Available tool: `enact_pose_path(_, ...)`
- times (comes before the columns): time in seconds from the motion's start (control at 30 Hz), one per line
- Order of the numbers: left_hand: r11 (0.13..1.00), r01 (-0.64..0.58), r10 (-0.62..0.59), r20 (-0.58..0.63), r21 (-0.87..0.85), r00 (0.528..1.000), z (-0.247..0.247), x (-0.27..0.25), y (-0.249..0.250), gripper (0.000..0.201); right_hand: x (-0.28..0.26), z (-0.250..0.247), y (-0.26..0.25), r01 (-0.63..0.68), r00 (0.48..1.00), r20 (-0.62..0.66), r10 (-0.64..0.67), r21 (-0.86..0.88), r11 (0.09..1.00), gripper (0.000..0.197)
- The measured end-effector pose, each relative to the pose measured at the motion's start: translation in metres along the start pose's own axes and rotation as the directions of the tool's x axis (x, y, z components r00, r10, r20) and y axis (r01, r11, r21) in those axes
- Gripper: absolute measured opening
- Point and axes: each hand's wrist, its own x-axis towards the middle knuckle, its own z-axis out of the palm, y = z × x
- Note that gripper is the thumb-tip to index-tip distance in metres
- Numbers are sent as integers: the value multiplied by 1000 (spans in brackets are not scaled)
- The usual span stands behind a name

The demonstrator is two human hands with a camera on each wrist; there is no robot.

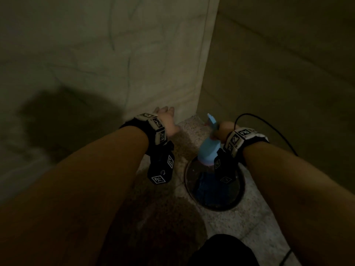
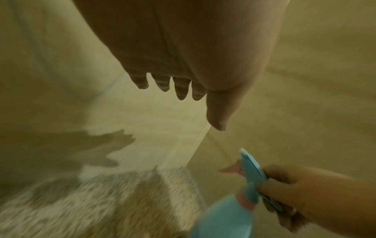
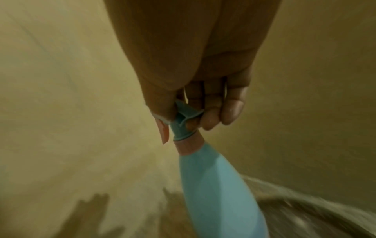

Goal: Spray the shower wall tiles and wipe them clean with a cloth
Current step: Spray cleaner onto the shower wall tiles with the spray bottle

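A light blue spray bottle with a pink collar hangs over the floor near the wall corner. My right hand grips its trigger head, fingers curled round the neck. In the left wrist view the same bottle and the right hand sit at lower right. My left hand is held out toward the pale marbled wall tiles, fingers straight and spread, holding nothing. No cloth shows in any view.
A round dark bucket or basin with something blue inside stands on the speckled floor below the bottle. A black cable arcs by the right wrist. The two walls meet in a corner. A dark shape sits at the bottom edge.
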Motion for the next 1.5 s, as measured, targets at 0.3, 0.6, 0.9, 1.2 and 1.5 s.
enact_pose_path(0.3,984,-159,146,-149,-81,978,-75,-53,-26,83,-104,-99,-71,116,971,-218,-100,62,991,38)
enact_pose_path(0.6,982,-141,111,-223,-125,968,-221,-151,-41,86,-227,-221,-144,275,911,-345,-225,103,956,30)
enact_pose_path(0.9,980,-141,98,-280,-138,955,-354,-256,-42,88,-357,-346,-196,415,832,-428,-353,58,908,27)
enact_pose_path(1.2,966,-91,-6,-372,-243,928,-461,-379,-67,92,-480,-447,-243,549,712,-521,-471,-7,836,30)
enact_pose_path(1.5,941,5,-144,-387,-337,911,-505,-474,-105,92,-570,-503,-305,686,586,-551,-594,-52,725,30)
